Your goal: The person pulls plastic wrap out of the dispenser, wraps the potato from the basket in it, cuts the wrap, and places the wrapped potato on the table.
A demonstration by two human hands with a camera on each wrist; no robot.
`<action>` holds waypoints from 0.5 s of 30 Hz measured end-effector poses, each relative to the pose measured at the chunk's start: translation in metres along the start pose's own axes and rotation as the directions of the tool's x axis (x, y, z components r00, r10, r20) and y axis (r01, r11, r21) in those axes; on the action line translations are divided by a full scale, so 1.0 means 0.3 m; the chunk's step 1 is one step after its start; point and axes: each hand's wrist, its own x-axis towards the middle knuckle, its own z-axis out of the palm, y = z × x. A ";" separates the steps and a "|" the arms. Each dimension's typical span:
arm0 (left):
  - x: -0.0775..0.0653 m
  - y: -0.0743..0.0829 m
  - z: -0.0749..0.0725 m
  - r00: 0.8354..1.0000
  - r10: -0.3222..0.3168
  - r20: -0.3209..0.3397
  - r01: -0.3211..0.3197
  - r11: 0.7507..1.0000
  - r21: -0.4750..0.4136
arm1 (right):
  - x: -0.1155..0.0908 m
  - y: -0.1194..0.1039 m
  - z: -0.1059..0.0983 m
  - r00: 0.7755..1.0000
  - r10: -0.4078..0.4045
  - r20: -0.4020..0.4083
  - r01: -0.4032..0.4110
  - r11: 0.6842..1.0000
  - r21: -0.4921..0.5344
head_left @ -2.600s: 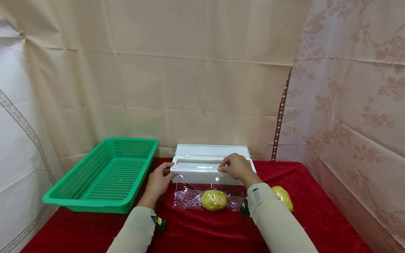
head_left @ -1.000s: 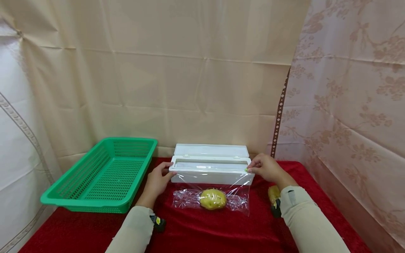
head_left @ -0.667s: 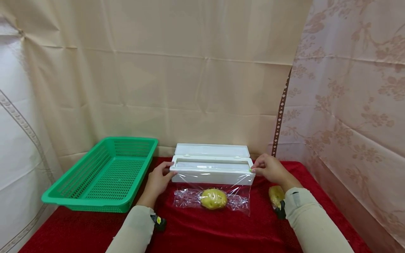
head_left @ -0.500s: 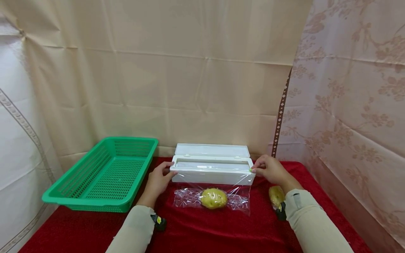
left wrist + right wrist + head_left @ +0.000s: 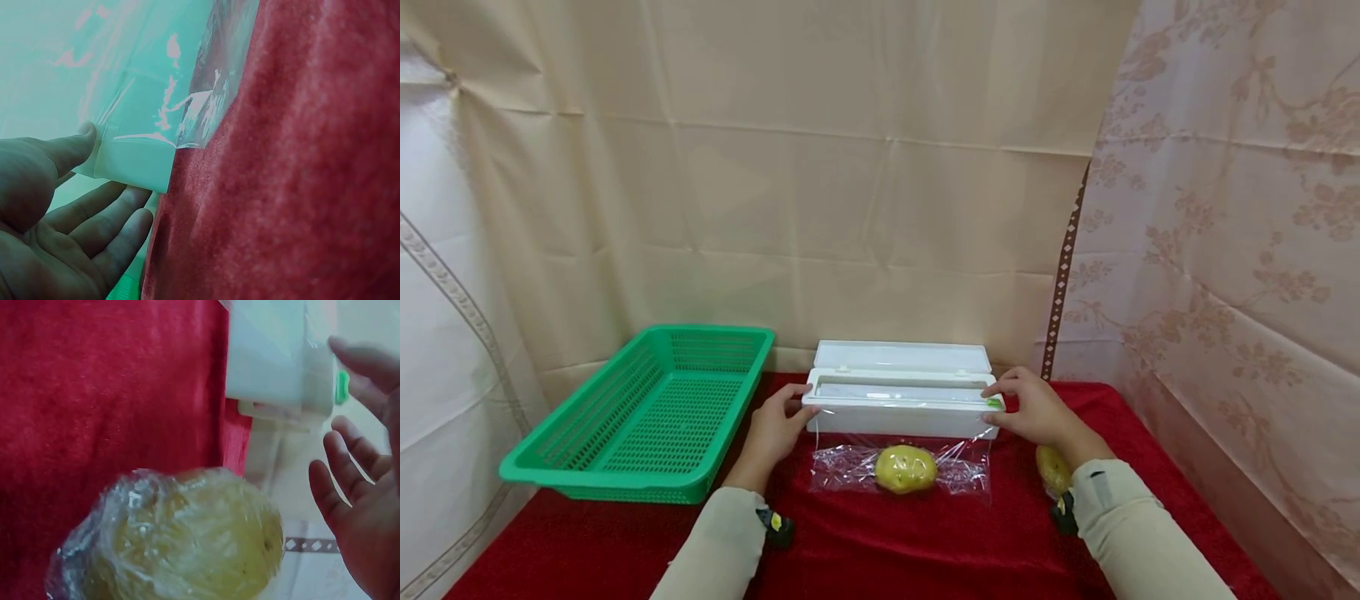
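A white cling film dispenser (image 5: 902, 422) stands on the red cloth with its lid raised. Film (image 5: 842, 468) hangs from its front edge and lies over a potato (image 5: 906, 468). My left hand (image 5: 777, 427) holds the dispenser's left end, its thumb pressing on the film-covered face in the left wrist view. At the right end, my right hand (image 5: 1032, 408) is spread around the corner, thumb in front and index finger on top, near the small green slide cutter (image 5: 342, 387). A second potato (image 5: 200, 540), wrapped in film, lies below that hand, partly hidden by the wrist in the head view.
A green perforated basket (image 5: 606, 481) stands to the left of the dispenser, with nothing in it. Red cloth (image 5: 880, 558) covers the table. A beige curtain (image 5: 850, 208) hangs behind, and a patterned curtain (image 5: 1247, 292) closes off the right side.
My right hand slid the green cutter from mid-dispenser to the right end, then let go of it and spread its fingers at the corner. My left hand has stayed in place.
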 end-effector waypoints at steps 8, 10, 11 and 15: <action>0.001 -0.013 -0.005 1.000 0.019 0.006 -0.019 1.000 -0.005 | 0.002 -0.028 0.017 0.999 0.009 -0.044 -0.012 0.997 -0.073; 0.003 -0.017 -0.006 0.999 0.035 0.004 -0.035 0.999 -0.008 | 0.002 -0.027 0.020 0.998 -0.007 -0.059 0.002 0.997 -0.079; 0.004 -0.019 -0.006 0.999 0.042 0.002 -0.042 0.999 -0.009 | 0.002 -0.027 0.022 0.998 -0.019 -0.068 0.014 0.997 -0.082; 0.008 -0.020 -0.010 0.998 0.060 0.003 -0.060 0.998 -0.014 | 0.002 -0.028 0.027 0.991 -0.090 -0.103 0.078 0.991 -0.112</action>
